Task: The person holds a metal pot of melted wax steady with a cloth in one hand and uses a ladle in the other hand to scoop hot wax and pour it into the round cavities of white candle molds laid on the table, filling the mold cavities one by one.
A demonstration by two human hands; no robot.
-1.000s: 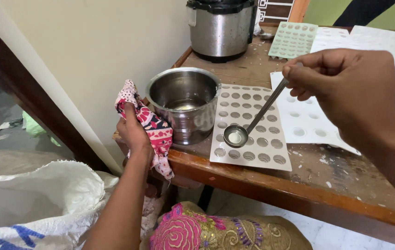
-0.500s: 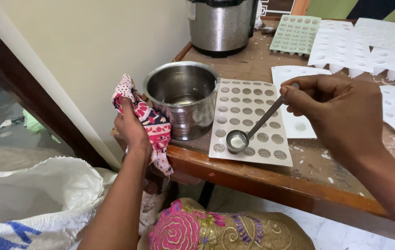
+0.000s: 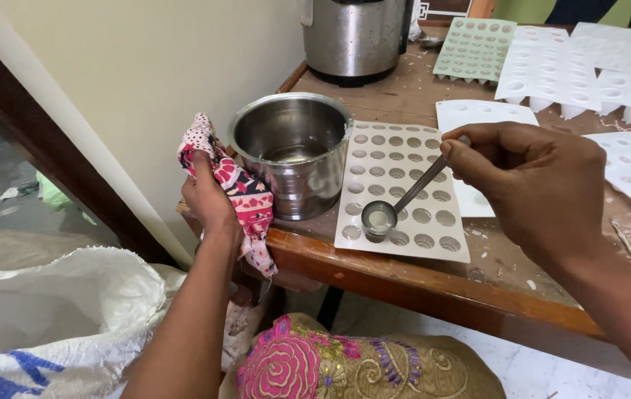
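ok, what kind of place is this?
Likely a small home workshop for casting something in moulds. White mould trays cover a worn wooden table; the right hand holds a small ladle of liquid over one, and the left hand grips a steel pot through a cloth.

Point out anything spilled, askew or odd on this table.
Pale flecks and drips litter the table by the right hand. The pot sits at the very edge, steadied through a cloth by the left hand.
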